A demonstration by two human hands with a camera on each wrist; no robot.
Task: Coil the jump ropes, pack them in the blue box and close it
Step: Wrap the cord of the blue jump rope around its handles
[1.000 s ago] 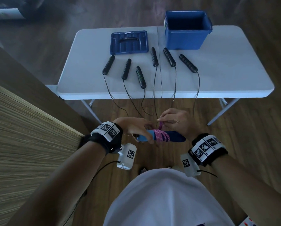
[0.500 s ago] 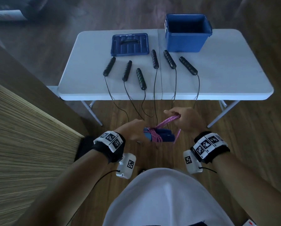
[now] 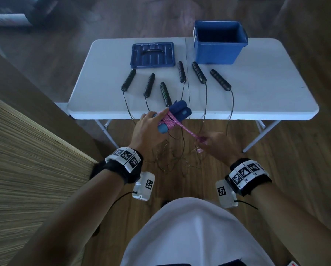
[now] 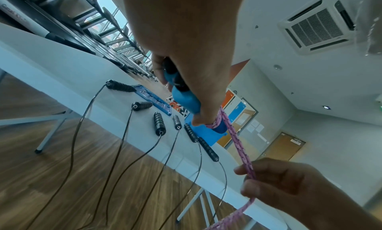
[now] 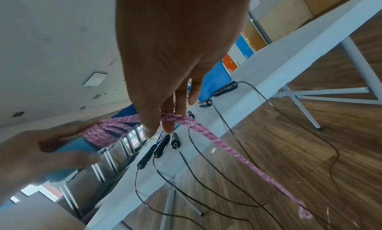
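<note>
Head view: the left hand (image 3: 151, 129) grips the two blue handles (image 3: 177, 113) held side by side, fingers curled round them, in the air just in front of the table's near edge (image 3: 237, 115). Pink rope (image 3: 169, 120) is wound round the middle of the handles, and a doubled strand runs from the winding down to the right hand (image 3: 216, 144), which pinches it between thumb and fingertips (image 5: 168, 124). From that pinch a short tail hangs free toward the floor.

The step in hand looks like finishing the wrap of this rope. To do it well, the strand should be kept taut between the hands so the turns lie tight and side by side, while the left grip keeps the handles from splaying. The tail seems short, so it will probably want tucking under a turn soon, or the winding may spring loose in the box.

In the left wrist view the winding sits just beyond the left fingertips, touching them; the strand passes through the right fingers, not around them.

Six black handles (image 3: 181, 72) lie on the table, their thin cords trailing over the near edge to the floor, not yet coiled. The box (image 3: 216, 52) stands open at the far edge, right of centre, with the lid (image 3: 152, 55) flat to its left.
</note>
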